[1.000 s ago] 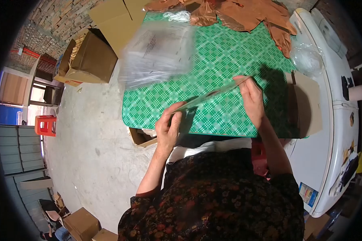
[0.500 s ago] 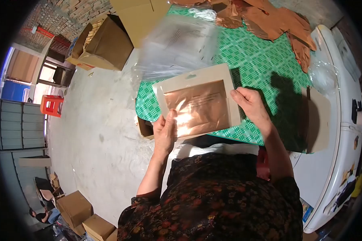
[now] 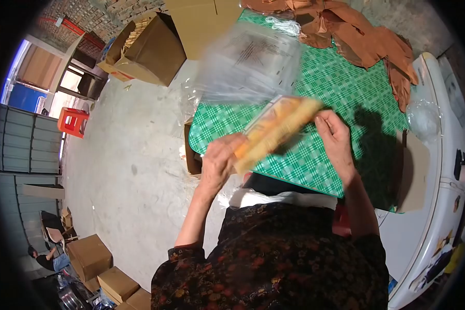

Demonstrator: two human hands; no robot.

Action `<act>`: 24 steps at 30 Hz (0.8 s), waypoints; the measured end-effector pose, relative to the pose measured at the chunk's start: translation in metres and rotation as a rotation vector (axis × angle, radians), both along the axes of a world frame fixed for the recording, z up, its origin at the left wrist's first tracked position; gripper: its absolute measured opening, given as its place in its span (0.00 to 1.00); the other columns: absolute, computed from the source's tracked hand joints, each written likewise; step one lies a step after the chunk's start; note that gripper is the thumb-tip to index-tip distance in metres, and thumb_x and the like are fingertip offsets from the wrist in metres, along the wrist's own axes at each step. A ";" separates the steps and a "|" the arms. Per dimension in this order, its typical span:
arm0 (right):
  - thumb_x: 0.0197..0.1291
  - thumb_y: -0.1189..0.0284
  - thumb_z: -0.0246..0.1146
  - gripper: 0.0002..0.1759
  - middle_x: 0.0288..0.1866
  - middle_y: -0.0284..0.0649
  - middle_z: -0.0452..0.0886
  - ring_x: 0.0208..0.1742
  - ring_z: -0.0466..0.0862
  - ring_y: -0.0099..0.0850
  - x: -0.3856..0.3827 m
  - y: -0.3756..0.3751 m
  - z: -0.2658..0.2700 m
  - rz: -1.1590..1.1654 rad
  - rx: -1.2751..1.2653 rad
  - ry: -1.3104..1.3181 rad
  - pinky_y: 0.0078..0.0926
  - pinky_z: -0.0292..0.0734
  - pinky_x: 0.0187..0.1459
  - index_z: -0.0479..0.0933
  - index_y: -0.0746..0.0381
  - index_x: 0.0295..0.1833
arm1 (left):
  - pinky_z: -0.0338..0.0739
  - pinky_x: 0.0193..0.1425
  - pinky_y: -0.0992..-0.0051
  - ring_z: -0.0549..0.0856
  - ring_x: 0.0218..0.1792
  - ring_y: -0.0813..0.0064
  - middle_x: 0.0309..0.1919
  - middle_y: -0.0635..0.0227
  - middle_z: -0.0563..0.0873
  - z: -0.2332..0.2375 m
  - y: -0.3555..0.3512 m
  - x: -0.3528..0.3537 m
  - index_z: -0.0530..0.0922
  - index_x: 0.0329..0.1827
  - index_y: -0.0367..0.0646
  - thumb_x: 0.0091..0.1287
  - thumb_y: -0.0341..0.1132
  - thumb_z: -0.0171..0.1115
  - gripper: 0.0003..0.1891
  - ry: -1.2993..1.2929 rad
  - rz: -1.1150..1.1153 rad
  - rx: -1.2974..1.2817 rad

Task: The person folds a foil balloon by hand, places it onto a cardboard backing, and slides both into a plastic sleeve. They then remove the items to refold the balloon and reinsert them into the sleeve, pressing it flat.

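A flat package (image 3: 276, 132), yellow-orange and blurred by motion, is tilted between my hands above the green checked cloth. My left hand (image 3: 219, 160) is closed on its lower left end. At its upper right corner, my right hand (image 3: 336, 135) pinches the edge with thumb and fingers. Just beyond the package lies a stack of clear plastic bags (image 3: 253, 62) on the table (image 3: 315, 173).
Copper-coloured sheets (image 3: 346, 31) lie along the table's far side. A white fridge (image 3: 429, 206) stands at the right, beside a cardboard flap (image 3: 411, 170). Open carton (image 3: 155, 51) at upper left, more boxes (image 3: 90, 256) lower left, near a seated person (image 3: 49, 258).
The package has turned from its pale framed face with the copper window to a narrow, tilted view of a yellow-orange side. My left hand has moved up and right with it.
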State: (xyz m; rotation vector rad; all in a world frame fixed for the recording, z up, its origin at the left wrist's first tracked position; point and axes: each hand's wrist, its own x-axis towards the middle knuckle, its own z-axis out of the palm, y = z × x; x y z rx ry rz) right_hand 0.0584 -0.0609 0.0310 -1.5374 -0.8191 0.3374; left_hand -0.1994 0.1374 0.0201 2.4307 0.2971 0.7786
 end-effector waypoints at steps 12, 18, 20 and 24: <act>0.81 0.72 0.64 0.08 0.34 0.29 0.81 0.34 0.73 0.16 0.009 -0.008 0.003 -0.019 -0.164 -0.044 0.20 0.71 0.37 0.83 0.67 0.52 | 0.77 0.34 0.65 0.85 0.28 0.62 0.30 0.58 0.88 -0.009 -0.002 -0.011 0.87 0.48 0.35 0.81 0.31 0.66 0.08 -0.158 0.377 -0.276; 0.80 0.73 0.64 0.08 0.36 0.31 0.83 0.35 0.75 0.17 0.017 0.002 -0.002 0.021 -0.171 -0.085 0.21 0.74 0.38 0.82 0.67 0.52 | 0.69 0.33 0.69 0.71 0.27 0.79 0.25 0.73 0.77 -0.022 0.005 -0.020 0.86 0.46 0.36 0.86 0.41 0.62 0.16 -0.162 0.430 -0.764; 0.80 0.73 0.65 0.07 0.36 0.31 0.83 0.35 0.75 0.17 0.023 0.004 -0.007 0.029 -0.175 -0.125 0.21 0.74 0.38 0.82 0.67 0.52 | 0.68 0.34 0.73 0.71 0.29 0.83 0.27 0.78 0.76 -0.018 0.009 -0.028 0.86 0.46 0.38 0.88 0.42 0.60 0.16 -0.213 0.478 -0.833; 0.79 0.74 0.65 0.06 0.33 0.30 0.81 0.33 0.74 0.16 0.034 0.005 -0.005 0.032 -0.388 -0.149 0.21 0.72 0.35 0.83 0.66 0.52 | 0.68 0.35 0.80 0.75 0.33 0.88 0.31 0.81 0.79 0.002 0.016 -0.049 0.83 0.46 0.43 0.89 0.49 0.57 0.18 -0.397 0.526 -1.011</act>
